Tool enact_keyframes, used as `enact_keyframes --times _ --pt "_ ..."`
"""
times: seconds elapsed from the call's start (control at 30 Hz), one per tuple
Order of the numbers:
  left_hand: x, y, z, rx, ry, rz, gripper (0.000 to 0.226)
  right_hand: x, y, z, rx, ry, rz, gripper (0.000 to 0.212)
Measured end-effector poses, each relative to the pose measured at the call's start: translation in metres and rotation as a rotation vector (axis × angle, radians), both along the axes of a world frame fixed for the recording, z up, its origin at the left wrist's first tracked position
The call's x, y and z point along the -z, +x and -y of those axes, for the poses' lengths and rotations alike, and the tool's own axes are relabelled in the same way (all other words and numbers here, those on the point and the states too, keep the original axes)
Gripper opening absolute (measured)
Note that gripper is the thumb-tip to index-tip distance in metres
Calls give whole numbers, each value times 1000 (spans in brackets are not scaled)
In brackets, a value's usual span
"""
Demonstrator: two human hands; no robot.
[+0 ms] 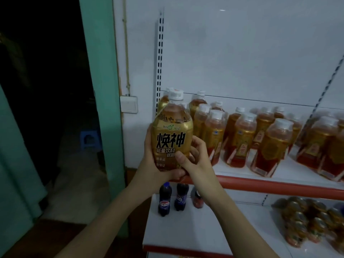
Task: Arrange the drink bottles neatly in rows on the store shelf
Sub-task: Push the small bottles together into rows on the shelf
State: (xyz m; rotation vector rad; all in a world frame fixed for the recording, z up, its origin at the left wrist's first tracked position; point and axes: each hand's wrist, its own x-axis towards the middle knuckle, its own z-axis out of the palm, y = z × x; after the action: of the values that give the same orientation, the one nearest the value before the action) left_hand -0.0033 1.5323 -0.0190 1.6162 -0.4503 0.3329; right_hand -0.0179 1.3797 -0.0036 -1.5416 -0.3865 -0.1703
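Two white shelves (242,181) by a green door frame (100,71) | amber bottles (242,138) in rows, cola bottles (164,200) below | left hand (158,162), right hand (191,157) fingers curled round gold bottle (171,135)

The held bottle (172,135) hides most of the 2 bottles behind it (164,101). Labels on the blurry cans (307,220) are unreadable, and the frame's right edge cuts off the red-trimmed shelf (279,185).

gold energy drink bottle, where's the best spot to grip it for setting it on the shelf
Grip the gold bottle round its wide labelled body, from the two sides, as the left hand and right hand do now. It stands upright; the neck and white cap are narrow, probably giving less control.
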Motion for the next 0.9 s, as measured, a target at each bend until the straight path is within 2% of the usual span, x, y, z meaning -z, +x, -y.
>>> enact_keyframes --times 0.2,0.5,0.67,0.9 --pt "4 46 -20 -53 -49 -2 131 1 58 -23 -68 -58 -17 62" --pt "9 125 -33 -110 108 -47 137 23 149 -28 -149 -8 -131 78" --pt "21 143 -28 -169 109 -47 131 34 166 -30 -159 -17 -151 73" --pt "20 154 -20 -94 91 -66 119 38 166 -28 -117 -43 -141 88"
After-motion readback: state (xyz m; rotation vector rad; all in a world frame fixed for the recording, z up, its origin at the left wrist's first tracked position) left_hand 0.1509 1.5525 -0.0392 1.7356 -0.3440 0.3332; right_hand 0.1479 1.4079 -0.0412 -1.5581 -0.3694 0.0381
